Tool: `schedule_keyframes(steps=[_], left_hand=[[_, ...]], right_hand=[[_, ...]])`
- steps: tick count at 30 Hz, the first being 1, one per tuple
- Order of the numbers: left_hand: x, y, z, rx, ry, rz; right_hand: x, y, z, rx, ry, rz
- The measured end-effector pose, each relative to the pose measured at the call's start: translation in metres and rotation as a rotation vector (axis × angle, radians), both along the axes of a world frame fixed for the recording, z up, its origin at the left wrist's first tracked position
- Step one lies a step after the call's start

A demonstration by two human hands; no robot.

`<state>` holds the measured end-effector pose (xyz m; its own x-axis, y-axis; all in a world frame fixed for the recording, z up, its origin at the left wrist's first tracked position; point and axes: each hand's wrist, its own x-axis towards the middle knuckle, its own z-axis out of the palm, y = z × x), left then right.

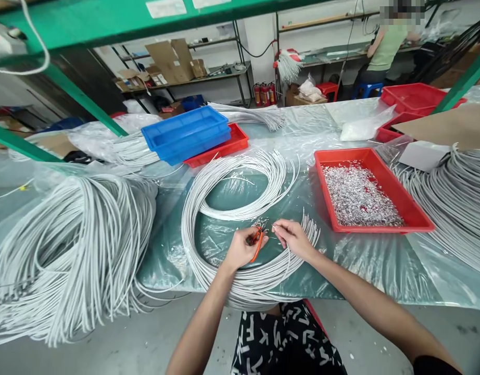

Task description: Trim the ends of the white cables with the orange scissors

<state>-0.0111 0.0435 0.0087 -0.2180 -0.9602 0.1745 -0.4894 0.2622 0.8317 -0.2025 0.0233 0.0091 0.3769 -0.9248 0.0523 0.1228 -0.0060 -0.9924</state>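
My left hand (242,247) is closed around a pair of orange-handled pliers or cutters (257,244); which of the two I cannot tell. Just right of the tool, my right hand (290,235) pinches the end of a thin grey-white cable (289,255). That end is too small to make out in detail. Both hands are over a loose coil of grey-white cables (191,219), whose many cut ends fan out beside my right wrist. Small scraps (260,223) lie on the table around the tool's tip.
A red tray (415,225) of small shiny pieces stands to the right. Large cable bundles lie left (79,250) and far right (454,203). Behind the coil are stacked blue (185,135) and red trays. A green frame (87,104) crosses above. A person (386,44) sits at the back.
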Motion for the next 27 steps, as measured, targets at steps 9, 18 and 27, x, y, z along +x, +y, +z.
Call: schedule_keyframes(steps=[9, 18, 27], left_hand=[[0.002, 0.004, 0.007, 0.071, -0.044, -0.099], [0.004, 0.003, 0.004, 0.105, -0.040, -0.114], [0.002, 0.004, 0.008, 0.111, -0.005, -0.113]], right_hand=[[-0.004, 0.007, 0.002, -0.057, 0.076, 0.034], [-0.006, 0.007, -0.001, -0.093, 0.081, 0.046], [-0.011, 0.004, 0.015, -0.234, 0.189, 0.054]])
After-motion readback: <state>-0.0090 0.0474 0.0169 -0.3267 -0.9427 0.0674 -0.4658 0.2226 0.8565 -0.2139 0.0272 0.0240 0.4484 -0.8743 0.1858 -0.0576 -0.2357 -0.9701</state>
